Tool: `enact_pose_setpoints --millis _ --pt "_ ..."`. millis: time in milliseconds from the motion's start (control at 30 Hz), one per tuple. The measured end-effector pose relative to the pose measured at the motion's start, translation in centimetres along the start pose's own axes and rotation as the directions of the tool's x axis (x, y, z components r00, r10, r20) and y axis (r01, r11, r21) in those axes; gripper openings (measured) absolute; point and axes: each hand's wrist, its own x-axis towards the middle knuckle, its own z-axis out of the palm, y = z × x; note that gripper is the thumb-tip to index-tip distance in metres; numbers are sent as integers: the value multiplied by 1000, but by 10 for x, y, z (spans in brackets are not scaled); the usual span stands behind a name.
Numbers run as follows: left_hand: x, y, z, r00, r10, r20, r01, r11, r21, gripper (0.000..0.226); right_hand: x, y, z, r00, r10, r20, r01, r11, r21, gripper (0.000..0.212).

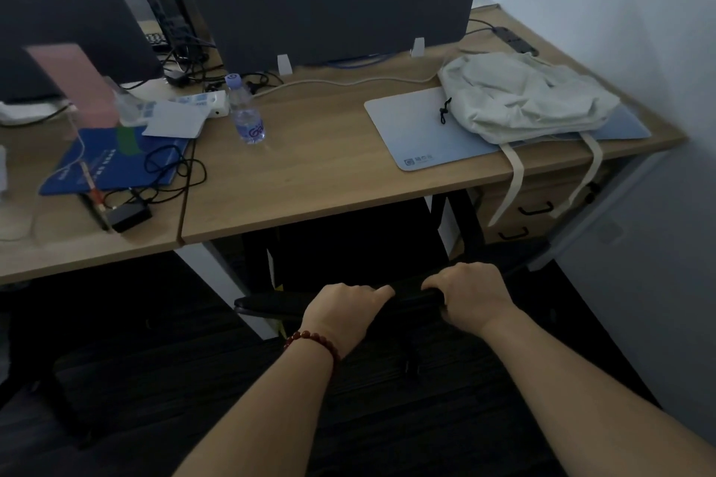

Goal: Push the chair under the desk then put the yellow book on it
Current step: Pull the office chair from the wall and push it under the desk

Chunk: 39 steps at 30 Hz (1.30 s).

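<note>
Both hands, left hand (341, 308) and right hand (470, 292), are clamped on the black chair's top edge (410, 300) at lower centre. Its seat looks tucked beneath the light wooden tabletop (329, 170); no yellow book in sight yet.

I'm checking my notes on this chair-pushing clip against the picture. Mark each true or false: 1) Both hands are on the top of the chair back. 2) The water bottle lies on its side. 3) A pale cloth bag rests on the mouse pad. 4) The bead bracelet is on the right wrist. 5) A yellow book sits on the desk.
1) True: the left hand and right hand both hold the top of the chair back.
2) False: the water bottle stands upright.
3) True: the cloth bag lies partly on the mouse pad.
4) False: the bead bracelet is on the left wrist.
5) False: no yellow book shows on the desk.
</note>
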Motion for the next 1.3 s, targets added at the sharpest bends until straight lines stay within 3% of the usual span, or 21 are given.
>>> enact_pose_setpoints --millis 133,700,867,967,1300 --pt "29 -11 -7 1000 23 -3 -23 1000 1 59 22 15 -4 999 41 2 -41 999 -18 31" --pt "64 2 -22 993 -46 113 51 998 -43 61 50 56 -2 1000 -14 -11 14 1000 11 24" --pt "71 11 -19 995 -78 69 83 993 -83 65 52 68 -5 1000 -30 -6 30 998 55 45" --pt "77 16 -18 995 -64 81 69 996 -57 68 52 72 -11 998 -32 54 34 999 -29 36" --pt "88 -10 -29 995 -54 79 56 998 -28 63 76 66 -12 1000 1 22 0 998 -60 30"
